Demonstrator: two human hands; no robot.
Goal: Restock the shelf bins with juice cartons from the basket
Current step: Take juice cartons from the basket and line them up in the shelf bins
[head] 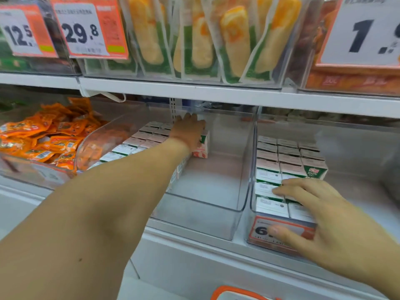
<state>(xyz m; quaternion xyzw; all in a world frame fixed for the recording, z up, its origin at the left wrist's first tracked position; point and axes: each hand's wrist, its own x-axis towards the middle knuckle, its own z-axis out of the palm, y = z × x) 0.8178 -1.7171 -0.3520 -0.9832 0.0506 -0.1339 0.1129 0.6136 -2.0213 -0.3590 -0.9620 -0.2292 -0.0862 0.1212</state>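
Note:
My left hand [188, 129] reaches deep into the middle clear bin [194, 215] and grips a red-and-white juice carton [201, 148] standing at the back. Rows of cartons [138, 141] fill the left side of that bin; its right side is bare. My right hand [320, 215] rests with straight fingers on the front of the right clear bin [251, 191], fingertips on top of the green-and-white cartons [287, 165], thumb over the orange price tag [281, 231]. An orange rim of the basket [238, 292] shows at the bottom edge.
A bin of orange snack packets [43, 135] sits to the left. The white shelf board [216, 94] hangs low above the bins, carrying bins of yellow packaged goods [194, 37] and price signs [86, 29]. A further clear bin [391, 176] stands at far right.

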